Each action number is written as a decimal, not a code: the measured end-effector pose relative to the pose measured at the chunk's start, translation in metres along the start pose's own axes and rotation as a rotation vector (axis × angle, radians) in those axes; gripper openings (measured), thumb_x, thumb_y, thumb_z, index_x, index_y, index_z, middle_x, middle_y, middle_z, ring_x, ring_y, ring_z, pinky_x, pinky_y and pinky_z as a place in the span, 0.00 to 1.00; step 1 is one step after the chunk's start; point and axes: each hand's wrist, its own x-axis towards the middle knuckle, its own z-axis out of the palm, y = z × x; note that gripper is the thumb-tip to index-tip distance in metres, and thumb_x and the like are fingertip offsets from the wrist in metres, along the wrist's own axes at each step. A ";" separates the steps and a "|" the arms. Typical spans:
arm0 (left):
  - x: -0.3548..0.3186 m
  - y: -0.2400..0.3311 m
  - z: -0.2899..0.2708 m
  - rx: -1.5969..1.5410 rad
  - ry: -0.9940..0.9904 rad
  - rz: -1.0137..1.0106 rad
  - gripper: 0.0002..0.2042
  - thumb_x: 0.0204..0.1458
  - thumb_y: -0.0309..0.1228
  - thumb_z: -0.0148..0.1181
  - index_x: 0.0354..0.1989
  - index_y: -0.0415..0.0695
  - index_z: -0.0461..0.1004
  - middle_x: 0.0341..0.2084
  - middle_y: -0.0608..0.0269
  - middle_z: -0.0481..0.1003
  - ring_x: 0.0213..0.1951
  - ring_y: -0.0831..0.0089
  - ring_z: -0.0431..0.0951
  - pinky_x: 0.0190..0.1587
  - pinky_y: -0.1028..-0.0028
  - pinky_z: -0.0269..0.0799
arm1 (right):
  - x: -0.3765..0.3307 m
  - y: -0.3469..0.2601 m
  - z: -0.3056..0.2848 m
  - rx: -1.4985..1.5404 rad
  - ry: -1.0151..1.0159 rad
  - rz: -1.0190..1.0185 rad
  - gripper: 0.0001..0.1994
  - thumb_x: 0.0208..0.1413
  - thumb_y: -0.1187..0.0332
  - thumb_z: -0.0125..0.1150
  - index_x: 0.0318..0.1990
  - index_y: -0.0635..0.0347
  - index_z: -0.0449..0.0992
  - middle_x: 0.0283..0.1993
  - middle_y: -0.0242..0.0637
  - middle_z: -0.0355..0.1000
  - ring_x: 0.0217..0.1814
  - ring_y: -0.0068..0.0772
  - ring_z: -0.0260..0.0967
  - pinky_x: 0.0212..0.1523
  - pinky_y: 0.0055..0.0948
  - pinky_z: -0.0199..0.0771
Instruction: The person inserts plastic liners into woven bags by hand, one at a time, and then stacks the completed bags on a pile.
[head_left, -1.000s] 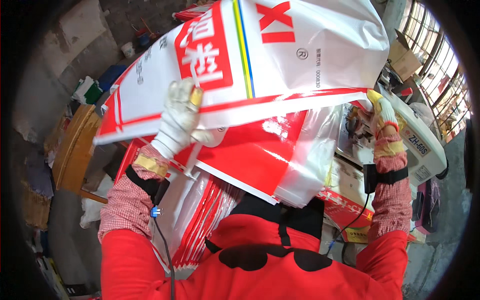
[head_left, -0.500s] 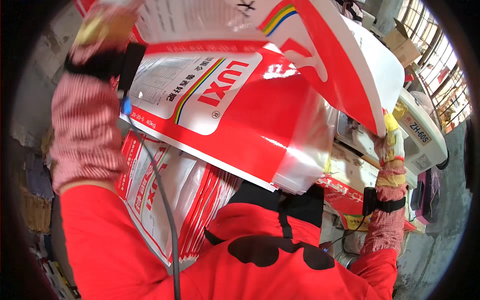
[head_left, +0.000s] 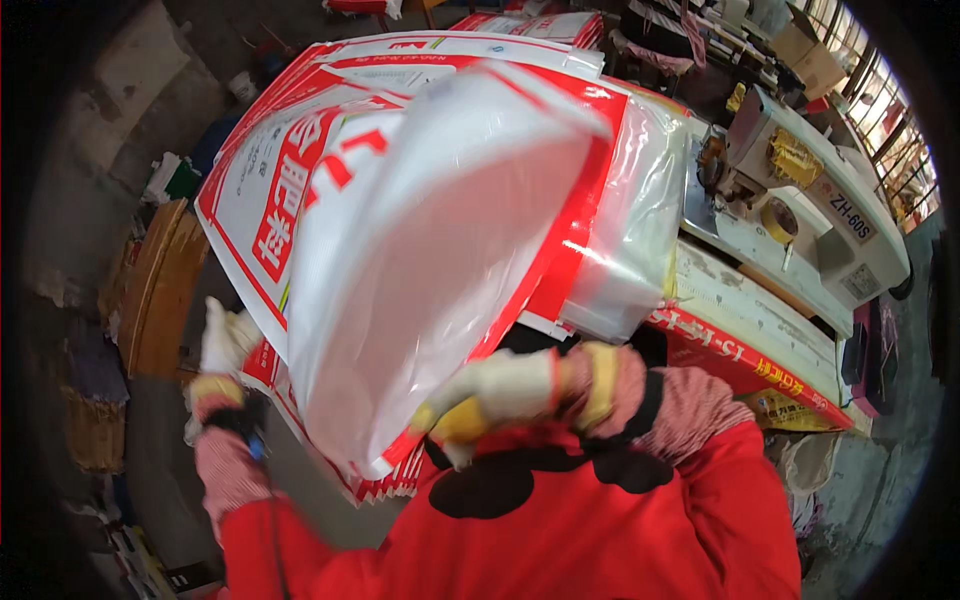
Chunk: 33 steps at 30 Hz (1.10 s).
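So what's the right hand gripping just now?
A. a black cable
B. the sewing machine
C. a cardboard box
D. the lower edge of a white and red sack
D: the gloved right hand pinches the bottom edge of the white and red sack, which bows up in front of the person, while the machine sits untouched off to the right.

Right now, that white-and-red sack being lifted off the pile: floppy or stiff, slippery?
Likely floppy: the lifted sack bows and curls in mid-air, held at its lower edge by the right hand. Probably light for its size, since one gloved hand carries that end while the left hand sits by the stack. Glossy surface and clear liner suggest it is slippery.
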 end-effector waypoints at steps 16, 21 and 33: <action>-0.096 -0.112 -0.021 0.489 0.321 0.284 0.20 0.51 0.36 0.55 0.47 0.34 0.65 0.41 0.59 0.71 0.41 0.72 0.71 0.47 0.74 0.66 | -0.025 0.049 -0.205 0.660 0.722 -0.538 0.26 0.51 0.55 0.55 0.54 0.61 0.62 0.52 0.42 0.65 0.56 0.42 0.60 0.56 0.40 0.60; -0.152 -0.147 -0.106 0.372 0.558 0.300 0.21 0.52 0.33 0.54 0.51 0.33 0.62 0.45 0.56 0.68 0.45 0.69 0.69 0.49 0.71 0.64 | 0.112 0.061 -0.186 -0.592 0.972 -0.390 0.19 0.52 0.53 0.51 0.37 0.62 0.68 0.27 0.39 0.69 0.31 0.36 0.69 0.33 0.35 0.69; -0.196 -0.246 -0.221 1.920 0.456 -0.544 0.14 0.42 0.27 0.51 0.40 0.39 0.66 0.31 0.45 0.74 0.38 0.51 0.74 0.40 0.62 0.69 | 0.264 0.149 -0.175 -0.760 0.798 0.149 0.23 0.55 0.49 0.43 0.38 0.62 0.71 0.31 0.48 0.71 0.37 0.46 0.69 0.40 0.36 0.65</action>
